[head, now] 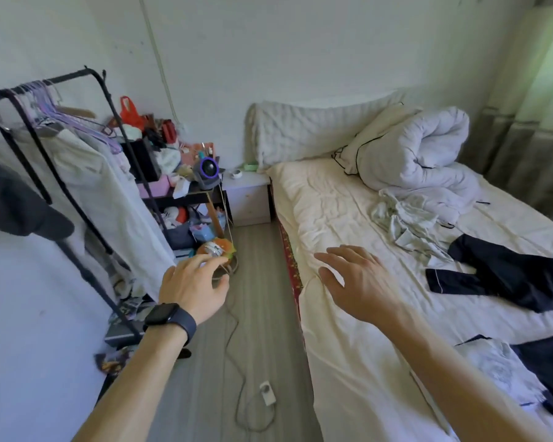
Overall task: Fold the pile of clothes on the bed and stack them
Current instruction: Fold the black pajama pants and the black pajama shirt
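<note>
The right hand (361, 282) is out over the near edge of the bed (348, 362), its fingers (339, 255) spread and loosely straight, holding nothing; whether it touches the sheet cannot be told. The left hand (189, 285), with a dark watch (166, 315) on the wrist, is out over the floor (262, 314) at 9 o'clock from the right one, its fingers relaxed, slightly bent and empty. The clothes lie unfolded on the bed, all apart from both hands. A crumpled pale garment (403, 224) lies at about 1 o'clock from the right fingers, against the rolled white duvet (428, 148). A dark navy piece (508, 275) lies at 3 o'clock. A white-and-navy heap (505, 365) lies at about 4 o'clock, just beside the right forearm.
</note>
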